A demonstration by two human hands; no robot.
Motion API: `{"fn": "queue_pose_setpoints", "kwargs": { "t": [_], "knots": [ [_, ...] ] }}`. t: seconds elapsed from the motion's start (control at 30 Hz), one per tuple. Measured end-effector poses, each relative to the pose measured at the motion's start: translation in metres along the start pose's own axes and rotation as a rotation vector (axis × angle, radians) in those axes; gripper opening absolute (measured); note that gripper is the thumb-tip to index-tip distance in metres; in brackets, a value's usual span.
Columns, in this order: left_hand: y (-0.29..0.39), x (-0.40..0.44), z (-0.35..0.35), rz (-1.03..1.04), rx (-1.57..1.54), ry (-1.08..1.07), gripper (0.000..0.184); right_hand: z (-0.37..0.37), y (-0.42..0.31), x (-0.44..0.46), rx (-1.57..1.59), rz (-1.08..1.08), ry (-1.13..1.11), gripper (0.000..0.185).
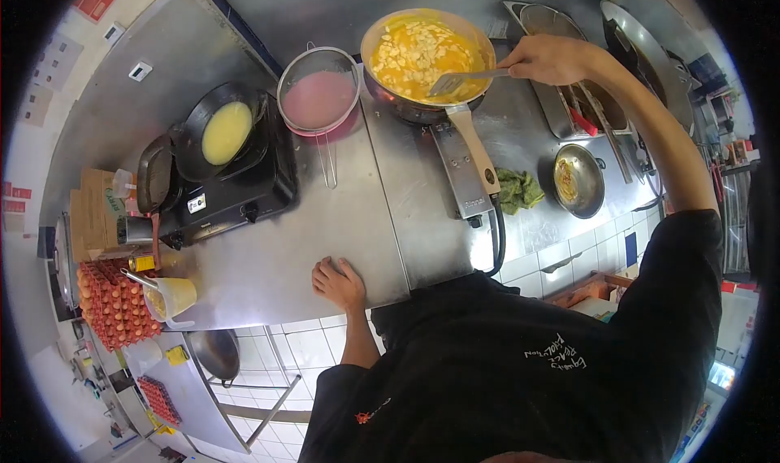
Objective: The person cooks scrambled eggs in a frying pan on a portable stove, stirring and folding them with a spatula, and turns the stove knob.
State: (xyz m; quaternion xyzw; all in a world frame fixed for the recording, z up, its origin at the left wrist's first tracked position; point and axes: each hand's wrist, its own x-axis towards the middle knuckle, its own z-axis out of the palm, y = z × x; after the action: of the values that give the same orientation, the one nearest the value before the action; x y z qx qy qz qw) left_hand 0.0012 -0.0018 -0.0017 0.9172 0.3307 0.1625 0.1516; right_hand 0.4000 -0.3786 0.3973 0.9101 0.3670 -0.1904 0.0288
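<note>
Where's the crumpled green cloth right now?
In the head view, the crumpled green cloth lies right of centre on the grey steel counter, between the long beige pan handle and the small round metal pan.

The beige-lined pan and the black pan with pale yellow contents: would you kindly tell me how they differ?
The beige-lined pan is light inside, whereas the black pan is dark. Pale pieces dot the beige-lined pan's yellow contents; the black pan's look smooth. A spatula dips into the beige-lined pan; the black pan has none. Both hold something yellow.
</note>
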Motion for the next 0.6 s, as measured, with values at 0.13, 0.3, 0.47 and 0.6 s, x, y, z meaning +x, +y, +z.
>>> {"fn": "queue_pose_setpoints", "kwargs": {
  "t": [0.13, 0.3, 0.47, 0.6],
  "knots": [
    [-0.002, 0.0, 0.004, 0.006, 0.009, 0.017, 0.043, 0.007, -0.021, 0.003, 0.294, 0.209, -0.194, 0.044],
    [-0.006, 0.0, 0.005, 0.03, 0.017, 0.049, 0.043, 0.025, -0.027, 0.036, 0.559, 0.3, -0.243, 0.044],
    [-0.003, 0.0, 0.001, 0.006, 0.003, 0.007, 0.042, 0.04, -0.036, 0.081, 0.766, 0.342, -0.207, 0.047],
    [0.0, 0.001, -0.001, 0.015, 0.0, 0.016, 0.042, 0.067, -0.013, 0.123, 0.748, 0.263, -0.123, 0.047]
  ]
}}
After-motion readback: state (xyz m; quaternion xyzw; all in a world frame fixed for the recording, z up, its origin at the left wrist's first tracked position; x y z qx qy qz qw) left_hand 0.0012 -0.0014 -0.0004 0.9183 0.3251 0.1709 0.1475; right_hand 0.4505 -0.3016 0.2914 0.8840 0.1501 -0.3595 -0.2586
